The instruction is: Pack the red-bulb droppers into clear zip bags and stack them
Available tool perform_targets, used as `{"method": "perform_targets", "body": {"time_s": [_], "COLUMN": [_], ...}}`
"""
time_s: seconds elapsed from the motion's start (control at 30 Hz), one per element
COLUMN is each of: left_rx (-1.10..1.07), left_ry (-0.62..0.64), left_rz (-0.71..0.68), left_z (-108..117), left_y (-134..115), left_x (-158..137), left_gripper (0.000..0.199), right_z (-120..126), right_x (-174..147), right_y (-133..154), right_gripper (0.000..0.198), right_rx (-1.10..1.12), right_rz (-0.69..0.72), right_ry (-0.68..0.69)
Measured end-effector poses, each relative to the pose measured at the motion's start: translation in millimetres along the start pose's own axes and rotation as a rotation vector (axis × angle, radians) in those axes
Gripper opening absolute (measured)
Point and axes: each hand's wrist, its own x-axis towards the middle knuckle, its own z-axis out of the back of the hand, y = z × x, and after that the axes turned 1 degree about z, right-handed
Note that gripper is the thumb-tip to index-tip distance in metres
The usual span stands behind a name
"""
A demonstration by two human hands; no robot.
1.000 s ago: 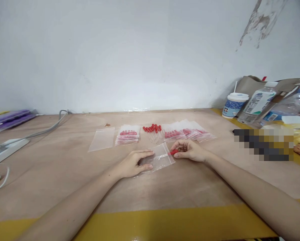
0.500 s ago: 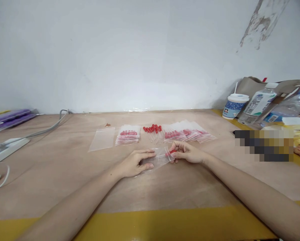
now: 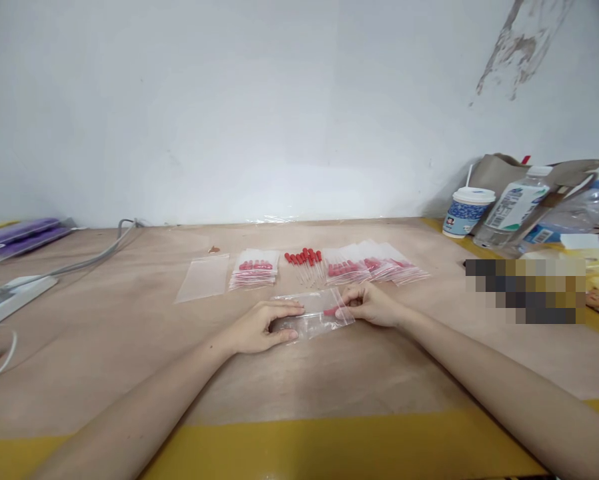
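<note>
- On the brown table, mid-frame, both hands are working one clear zip bag, which is lying nearly flat on the surface.
- Left hand is pinning the bag's left end: fingers closed onto the plastic, thumb at the near edge, fingertips on the far edge.
- Right hand is sitting at the bag's right end, fingers curled and pinching at the mouth of the bag, where a red-capped piece is showing through the plastic. Can't tell whether the fingers are gripping the piece itself or just the bag around it.
- Just beyond the hands a row is lying along the table: an empty clear bag on the left, then a stack of filled bags with red contents, then loose red-tipped pins, then a fanned spread of more filled bags on the right. None are touching the hands.
- Far right: a paper cup with lid, a plastic water bottle leaning beside it, a brown paper bag behind both.
- Far left: a grey cable is running toward the wall, a purple packet is lying by the wall.
- Yellow strip is edging the near side of the table.
</note>
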Motion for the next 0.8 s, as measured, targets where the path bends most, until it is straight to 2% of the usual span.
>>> {"method": "perform_targets", "body": {"time_s": [0.17, 0.33, 0.5, 0.57, 0.73, 0.8], "left_rx": [0.000, 0.005, -0.009, -0.016, -0.022, -0.025], "left_ry": [0.004, -0.039, -0.055, -0.052, -0.049, -0.040], "left_rz": [-0.038, -0.024, 0.000, 0.002, 0.008, -0.002], "left_z": [-2.1, -1.1, -1.2, -1.3, -0.4, 0.7], "left_y": [0.7, -3.2, -3.4, -3.4, -6.0, -7.6], "left_x": [2.3, 2.1, 1.3, 1.3, 1.7, 2.0], "left_gripper": [0.043, 0.046, 0.040, 0.032, 0.021, 0.015], "right_z": [-6.4, -10.6, -6.2, 1.8, 21.6, 22.6], "right_x": [-0.9, -0.9, -0.2, 1.1, 15.2, 27.9], "right_y": [6.9, 8.8, 6.6, 5.7, 10.1, 13.6], "right_gripper": [0.029, 0.026, 0.023, 0.021, 0.014, 0.014], "right_rx": [-0.018, 0.014, -0.042, -0.104, -0.455, -0.569], "right_rz": [-0.043, -0.051, -0.045, -0.048, -0.007, -0.005], "right_ry": [0.020, -0.100, -0.064, -0.144, -0.489, -0.521]}}
